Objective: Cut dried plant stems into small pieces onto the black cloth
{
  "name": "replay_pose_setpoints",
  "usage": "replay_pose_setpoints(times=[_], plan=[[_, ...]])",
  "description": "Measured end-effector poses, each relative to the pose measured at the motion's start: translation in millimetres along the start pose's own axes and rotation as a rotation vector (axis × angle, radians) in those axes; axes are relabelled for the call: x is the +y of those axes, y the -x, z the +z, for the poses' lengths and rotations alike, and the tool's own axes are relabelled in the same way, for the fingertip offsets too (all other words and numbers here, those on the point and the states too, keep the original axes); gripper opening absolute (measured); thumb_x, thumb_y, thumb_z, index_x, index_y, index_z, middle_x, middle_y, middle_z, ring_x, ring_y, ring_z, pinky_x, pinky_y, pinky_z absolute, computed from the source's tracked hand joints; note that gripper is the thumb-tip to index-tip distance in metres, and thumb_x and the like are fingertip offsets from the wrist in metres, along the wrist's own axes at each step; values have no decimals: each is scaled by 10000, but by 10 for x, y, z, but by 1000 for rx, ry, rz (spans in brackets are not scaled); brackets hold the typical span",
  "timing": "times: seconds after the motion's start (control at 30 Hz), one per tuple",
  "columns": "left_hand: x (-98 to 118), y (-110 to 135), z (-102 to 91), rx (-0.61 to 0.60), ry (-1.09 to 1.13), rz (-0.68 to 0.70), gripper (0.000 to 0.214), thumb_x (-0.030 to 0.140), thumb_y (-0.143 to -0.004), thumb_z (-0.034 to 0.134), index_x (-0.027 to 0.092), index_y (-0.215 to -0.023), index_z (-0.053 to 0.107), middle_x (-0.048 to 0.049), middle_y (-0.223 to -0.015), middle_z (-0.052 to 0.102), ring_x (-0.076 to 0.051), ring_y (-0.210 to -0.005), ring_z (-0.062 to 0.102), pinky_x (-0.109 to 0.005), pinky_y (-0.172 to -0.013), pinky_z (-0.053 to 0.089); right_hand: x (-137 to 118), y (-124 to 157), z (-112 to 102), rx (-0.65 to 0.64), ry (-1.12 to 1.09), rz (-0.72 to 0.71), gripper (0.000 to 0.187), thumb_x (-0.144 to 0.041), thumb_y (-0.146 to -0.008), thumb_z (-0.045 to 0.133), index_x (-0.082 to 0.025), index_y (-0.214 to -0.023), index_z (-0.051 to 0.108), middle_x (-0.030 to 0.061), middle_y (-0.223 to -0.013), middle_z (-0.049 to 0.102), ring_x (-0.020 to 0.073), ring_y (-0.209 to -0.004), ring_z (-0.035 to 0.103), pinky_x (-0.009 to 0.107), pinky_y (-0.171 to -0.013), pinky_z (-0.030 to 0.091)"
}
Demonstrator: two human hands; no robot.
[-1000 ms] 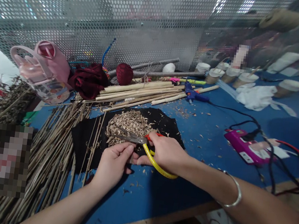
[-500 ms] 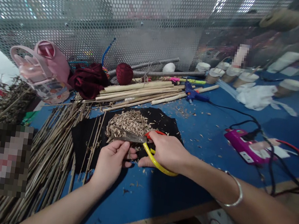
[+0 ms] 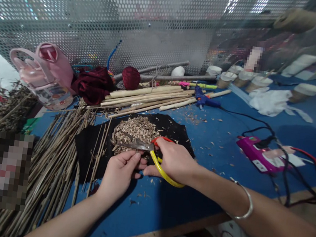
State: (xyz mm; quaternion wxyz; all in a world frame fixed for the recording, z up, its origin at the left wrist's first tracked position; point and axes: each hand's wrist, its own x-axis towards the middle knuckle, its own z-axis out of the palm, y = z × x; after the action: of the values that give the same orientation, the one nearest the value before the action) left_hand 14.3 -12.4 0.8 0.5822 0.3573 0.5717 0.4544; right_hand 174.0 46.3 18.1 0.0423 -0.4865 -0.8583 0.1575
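My right hand grips yellow-handled scissors whose grey blades point left over a heap of cut straw chips. That heap lies on a black cloth spread on the blue table. My left hand is curled just under the blades, its fingers pinched on a thin stalk piece that I can barely make out. Both hands nearly touch at the scissors' pivot.
Long dry stalks lie to the left and thicker bamboo sticks behind the cloth. A pink bottle, dark red fabric, a blue glue gun, a purple device with cables and a perforated metal screen surround the spot.
The scissor blades closed and opened slightly. My left hand's fingers shifted a little up toward the blades; both arms stay in nearly the same place.
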Motion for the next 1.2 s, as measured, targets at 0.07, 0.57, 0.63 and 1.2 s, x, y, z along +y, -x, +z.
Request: replay_pose_setpoints(times=[0.07,0.57,0.63,1.2], plan=[[5,1,3,-18,-6,-3,329,407,-711,606,130,-881,657,-58,-718,661,-104,-567,595,-175,-477,475,-5,-1,12,25,-15,-25,678,-734,-551,539,-174,-924,456,66,-801,613,233,-740,591,281,-580,359],[10,10,-4,-28,-58,-47,346,435,-707,590,124,-856,625,-53,-674,638,-127,-572,610,-158,-406,431,40,-20,20,-93,107,59,687,-796,-584,427,-196,-909,512,89,-818,646,263,-725,619,310,-577,396],[10,6,-7,-23,-53,-74,347,437,-703,593,128,-856,616,-56,-695,642,-131,-583,620,-156,-406,431,41,-27,15,-109,108,67,678,-795,-604,404,-193,-893,523,90,-804,648,259,-709,620,307,-564,396],[2,-14,4,8,34,-13,291,397,-720,593,120,-810,603,-53,-767,653,-116,-589,622,-178,-448,470,-1,9,-53,-39,2,-21,712,-773,-510,531,-189,-913,474,62,-837,620,239,-757,587,291,-582,364]])
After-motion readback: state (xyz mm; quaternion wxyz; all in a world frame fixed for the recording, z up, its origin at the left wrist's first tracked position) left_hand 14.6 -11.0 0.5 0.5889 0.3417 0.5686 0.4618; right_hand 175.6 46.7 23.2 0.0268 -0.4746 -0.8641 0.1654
